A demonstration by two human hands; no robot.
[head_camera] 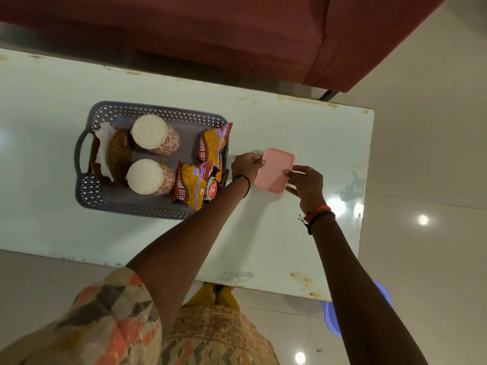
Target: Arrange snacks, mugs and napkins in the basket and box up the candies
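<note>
Your left grip (246, 165) and right grip (305, 185) pinch opposite edges of the pink box (275, 171) on the worktop (290, 233) near the basket (158, 109); uneven pressing could leave it half-sealed or skid it away.

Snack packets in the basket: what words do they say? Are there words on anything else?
"ALOO BHUJIA": on the dark red band of the nearer snack packet; the last letters are hard to make out.
"ALOO BHU": on the farther snack packet; the rest is cut off.
Red logo on a packet tucked beside them: too small to read.
Mugs and pink box: no words show.
</note>
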